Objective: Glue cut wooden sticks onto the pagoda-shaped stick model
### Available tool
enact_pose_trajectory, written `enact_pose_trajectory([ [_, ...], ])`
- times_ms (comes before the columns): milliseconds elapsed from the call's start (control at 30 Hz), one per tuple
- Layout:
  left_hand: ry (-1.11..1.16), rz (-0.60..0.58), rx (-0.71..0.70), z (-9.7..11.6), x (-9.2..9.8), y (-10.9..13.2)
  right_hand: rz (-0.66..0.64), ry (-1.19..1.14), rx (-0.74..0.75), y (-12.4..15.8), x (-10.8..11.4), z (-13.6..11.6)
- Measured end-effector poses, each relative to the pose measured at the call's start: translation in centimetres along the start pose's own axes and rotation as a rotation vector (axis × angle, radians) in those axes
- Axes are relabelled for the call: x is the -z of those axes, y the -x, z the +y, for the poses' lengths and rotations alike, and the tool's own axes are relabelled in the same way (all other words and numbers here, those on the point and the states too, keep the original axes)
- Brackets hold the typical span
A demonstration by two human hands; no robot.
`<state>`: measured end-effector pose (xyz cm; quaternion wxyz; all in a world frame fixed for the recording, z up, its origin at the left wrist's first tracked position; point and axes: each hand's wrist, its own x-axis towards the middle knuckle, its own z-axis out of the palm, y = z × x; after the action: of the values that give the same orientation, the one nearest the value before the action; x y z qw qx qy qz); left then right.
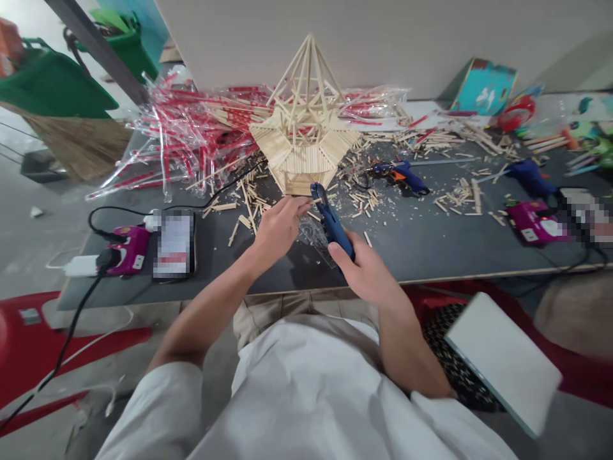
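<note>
My right hand (361, 265) is wrapped round a blue hand cutter (332, 220), its jaws tilted up and away from me. Just left of those jaws, my left hand (282, 223) pinches a short thin wooden stick (316, 201), whose tip reaches the cutter's head. Whether the blades touch it, I cannot tell. Beyond both hands stands a model built of pale wooden sticks (309, 137), with a pointed open frame on top and slatted panels below. A crumpled clear plastic wrapper (313, 239) lies under my hands.
Red and clear plastic packets of sticks (191, 134) heap at the back left. Cut stick pieces (366, 201) litter the grey table (407, 249). A blue glue gun (405, 176) lies right of the model, another (531, 177) farther right. A phone (175, 246) and purple power adapter (128, 250) sit left.
</note>
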<state>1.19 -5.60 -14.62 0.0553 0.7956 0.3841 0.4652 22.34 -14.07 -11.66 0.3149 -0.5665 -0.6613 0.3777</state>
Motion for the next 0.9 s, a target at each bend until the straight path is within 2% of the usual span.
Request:
enact_pose_trajectory([
  [233, -0.047, 0.027, -0.049, 0.21, 0.02, 0.04, 0.028, -0.018, 0.001, -0.04, -0.75, -0.45],
  [700, -0.076, -0.005, -0.02, 0.83, 0.09, 0.1, 0.012, -0.042, 0.002, 0.05, -0.96, -0.52],
  [900, -0.078, 0.027, -0.056, 0.96, 0.01, 0.13, 0.008, -0.044, 0.012, 0.24, -0.87, -0.68],
])
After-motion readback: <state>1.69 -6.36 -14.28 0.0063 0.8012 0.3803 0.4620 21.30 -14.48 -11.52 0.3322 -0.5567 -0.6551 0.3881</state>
